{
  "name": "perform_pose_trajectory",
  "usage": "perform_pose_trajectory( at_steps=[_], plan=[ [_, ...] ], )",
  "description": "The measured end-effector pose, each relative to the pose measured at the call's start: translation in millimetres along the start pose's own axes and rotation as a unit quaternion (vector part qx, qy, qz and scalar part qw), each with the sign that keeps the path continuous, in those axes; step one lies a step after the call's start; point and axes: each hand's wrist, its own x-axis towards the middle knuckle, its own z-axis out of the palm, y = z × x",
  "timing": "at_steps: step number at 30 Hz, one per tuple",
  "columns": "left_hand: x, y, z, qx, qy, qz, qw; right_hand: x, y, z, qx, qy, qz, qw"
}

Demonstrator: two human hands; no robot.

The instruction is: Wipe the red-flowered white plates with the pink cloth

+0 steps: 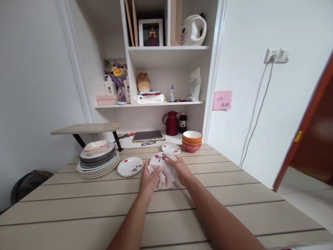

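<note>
Between my hands, a small white plate (pixel 161 157) with red flowers is held tilted above the table. My left hand (pixel 150 177) is closed on a pale pink cloth (pixel 166 178), pressing it against the plate's near left side. On the right edge, my right hand (pixel 180 168) grips the plate, thumb on its face; the cloth hangs beside those fingers. To the left lie flowered plates (pixel 130 166), seemingly two stacked. Another flowered plate (pixel 171 149) rests just behind the held one.
A tall stack of plates (pixel 99 163) topped by small dishes stands at left, by a raised wooden stand (pixel 87 128). Stacked bowls (pixel 191 140) sit at the back right. Behind are a red jug (pixel 171 123), a dark bottle (pixel 182 123), glasses (pixel 148 143) and a dark folder (pixel 148 135).
</note>
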Motion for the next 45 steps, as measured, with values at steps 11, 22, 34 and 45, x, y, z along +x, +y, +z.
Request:
perform_pose_trajectory(
  at_steps=[11, 22, 34, 45],
  plan=[
    [-6.0, 5.8, -3.1, -0.204, -0.056, -0.120, 0.970, -5.4, 5.0, 12.5, 0.050, 0.015, -0.008, 0.999],
    [0.5, -2.6, -0.9, -0.262, 0.026, -0.092, 0.960, -6.8, 11.0, 21.6, 0.037, 0.032, 0.019, 0.999],
    [0.6, 8.4, -3.2, -0.208, 0.013, -0.041, 0.977, -10.5, -9.4, 7.6, -0.130, -0.063, -0.057, 0.988],
    [0.2, 7.9, -4.6, -0.127, 0.037, -0.001, 0.991, -4.3, -16.6, -2.8, -0.324, -0.060, -0.170, 0.929]
  ],
)
